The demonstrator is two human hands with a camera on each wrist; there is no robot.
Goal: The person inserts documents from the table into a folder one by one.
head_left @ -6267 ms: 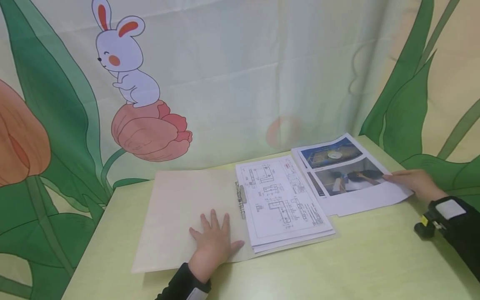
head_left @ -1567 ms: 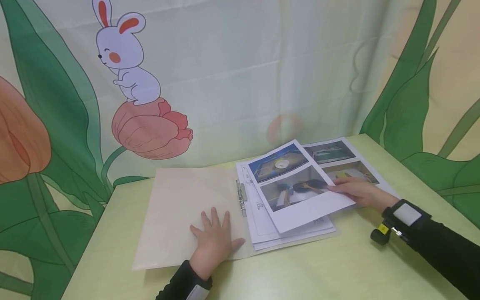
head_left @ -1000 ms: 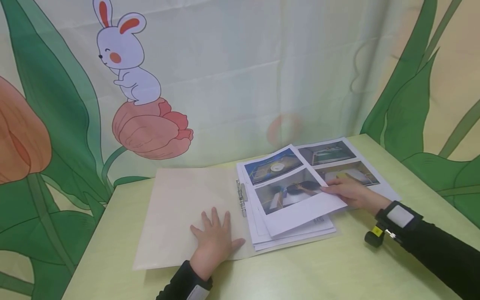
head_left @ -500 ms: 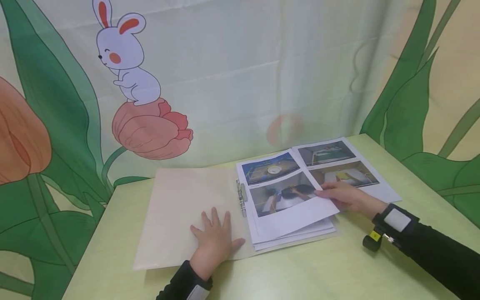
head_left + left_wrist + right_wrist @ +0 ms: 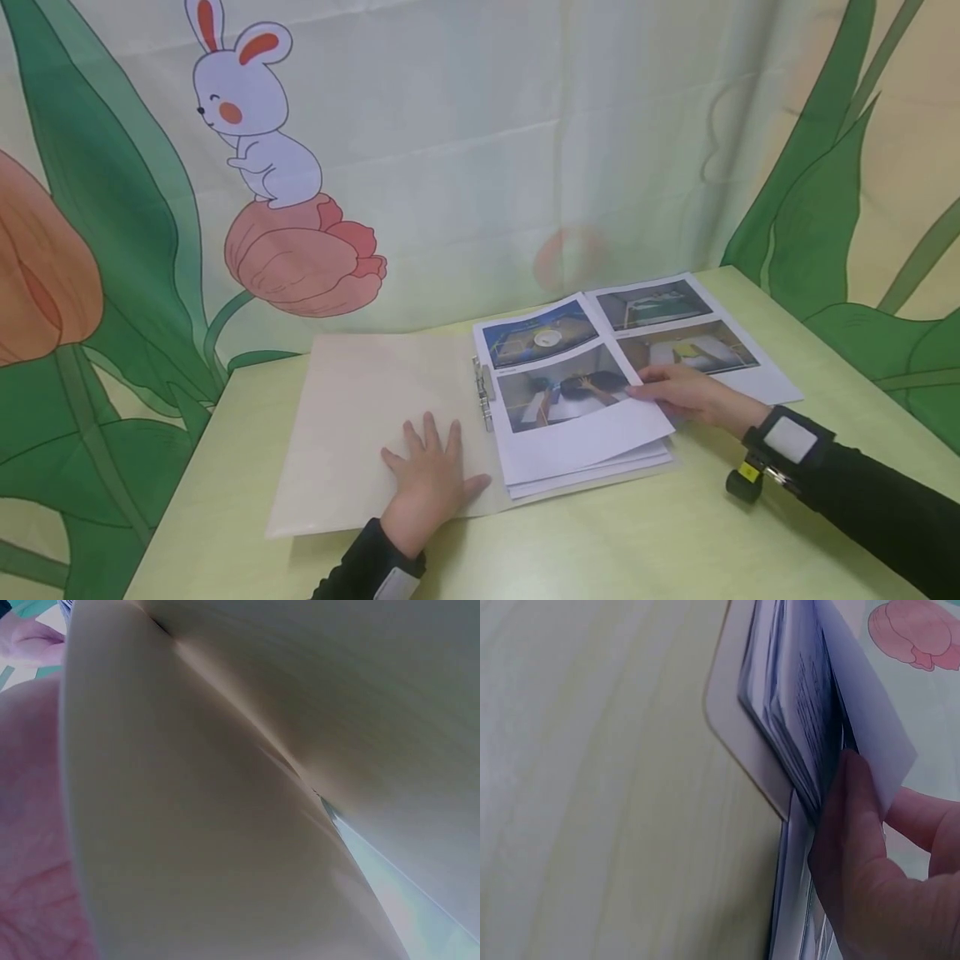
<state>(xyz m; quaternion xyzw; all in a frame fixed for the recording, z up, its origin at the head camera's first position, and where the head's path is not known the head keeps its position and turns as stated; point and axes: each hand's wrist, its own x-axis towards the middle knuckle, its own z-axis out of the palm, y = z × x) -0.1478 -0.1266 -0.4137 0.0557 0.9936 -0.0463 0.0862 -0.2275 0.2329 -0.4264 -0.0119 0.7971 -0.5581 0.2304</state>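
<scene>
A cream file folder [image 5: 360, 417] lies opened flat on the table, with a metal clip [image 5: 482, 396] along its spine. My left hand [image 5: 427, 492] rests spread on its left cover, near the front edge. Between thumb and fingers, my right hand [image 5: 693, 396] pinches the right edge of a printed sheet [image 5: 585, 442] with two photos. That sheet lies over the paper stack on the folder's right side, its near right corner lifted. The right wrist view shows the raised sheet [image 5: 870, 712] standing apart from the stacked pages [image 5: 802, 712], fingers behind it.
Another sheet with photos [image 5: 757, 383] lies to the right of the folder, partly behind my right hand. Pale yellow-green table [image 5: 600, 542] surrounds the papers. A fabric backdrop [image 5: 465, 167] with a rabbit and tulips hangs at the table's far edge.
My right hand has carried the photo sheet leftward from the right-hand pile onto the folder's stack, where it has straightened and covered the drawing. My left hand has stayed in place.
</scene>
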